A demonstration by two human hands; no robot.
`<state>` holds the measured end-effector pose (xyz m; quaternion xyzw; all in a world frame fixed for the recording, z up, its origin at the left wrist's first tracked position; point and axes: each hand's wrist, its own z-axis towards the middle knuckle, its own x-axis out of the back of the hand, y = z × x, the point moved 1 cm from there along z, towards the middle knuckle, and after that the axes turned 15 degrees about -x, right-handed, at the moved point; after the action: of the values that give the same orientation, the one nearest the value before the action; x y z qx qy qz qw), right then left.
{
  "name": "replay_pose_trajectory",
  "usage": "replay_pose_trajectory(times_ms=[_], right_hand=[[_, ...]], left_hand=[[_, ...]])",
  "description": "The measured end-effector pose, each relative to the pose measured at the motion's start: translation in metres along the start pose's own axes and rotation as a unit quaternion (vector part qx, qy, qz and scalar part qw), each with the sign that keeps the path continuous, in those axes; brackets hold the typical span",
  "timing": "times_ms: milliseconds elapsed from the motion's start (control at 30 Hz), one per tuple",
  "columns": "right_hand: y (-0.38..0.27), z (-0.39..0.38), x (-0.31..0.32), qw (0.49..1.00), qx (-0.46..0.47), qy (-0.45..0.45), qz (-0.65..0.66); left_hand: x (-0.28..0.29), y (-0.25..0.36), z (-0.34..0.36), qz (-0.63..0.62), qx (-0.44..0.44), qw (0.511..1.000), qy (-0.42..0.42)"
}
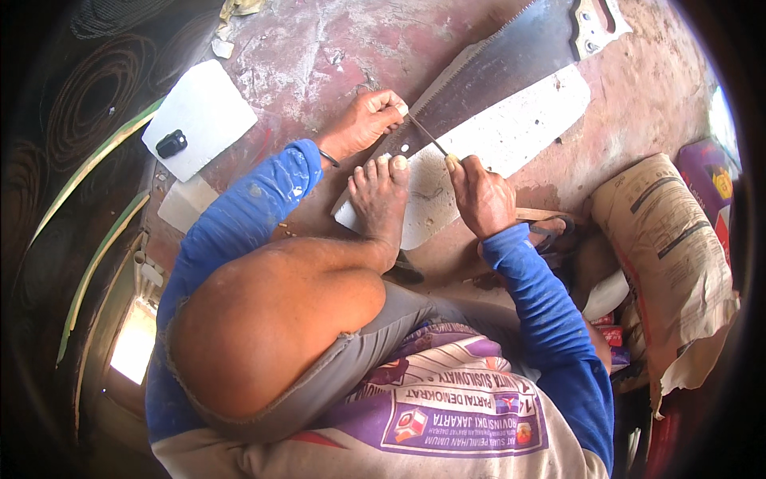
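A hand saw lies flat, its wide grey blade [499, 72] slanting from the upper right down to my bare foot [379, 191]. The blade partly covers a long white board [535, 132]. My foot presses on the narrow end of the saw and board. My left hand [371, 120] pinches the far tip of a slim metal file [428, 136] at the toothed edge. The file crosses the blade to my right hand [485, 195], whose fingers are wrapped round its near end, thumb on top. The file's grip is hidden in that hand.
A white square sheet [209, 116] with a small black object [171, 144] lies at left, beside a smaller pale piece [187, 203]. Curved green-edged strips [96, 172] rise farther left. A brown paper sack [666, 239] and a purple container [708, 180] stand at right.
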<state>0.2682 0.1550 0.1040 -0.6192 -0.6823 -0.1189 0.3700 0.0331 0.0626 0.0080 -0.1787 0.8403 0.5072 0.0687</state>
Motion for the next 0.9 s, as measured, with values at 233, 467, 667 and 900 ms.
replay_pose_trajectory(times_ms=[233, 467, 667, 900], right_hand=[[-0.029, 0.03, -0.009, 0.999, 0.027, 0.022, 0.019], [-0.024, 0.023, 0.002, 0.999, 0.034, 0.025, 0.027], [0.004, 0.008, 0.011, 1.0, 0.011, 0.013, -0.002], [0.002, 0.007, 0.015, 1.0, 0.01, 0.007, -0.004]], left_hand=[[0.029, 0.002, 0.014, 0.062, 0.04, 0.995, 0.069], [0.027, 0.022, 0.007, 0.076, 0.028, 0.996, 0.045], [-0.002, 0.008, 0.008, 0.012, 0.016, 1.0, -0.001], [-0.002, 0.004, 0.009, 0.017, 0.017, 1.0, 0.003]])
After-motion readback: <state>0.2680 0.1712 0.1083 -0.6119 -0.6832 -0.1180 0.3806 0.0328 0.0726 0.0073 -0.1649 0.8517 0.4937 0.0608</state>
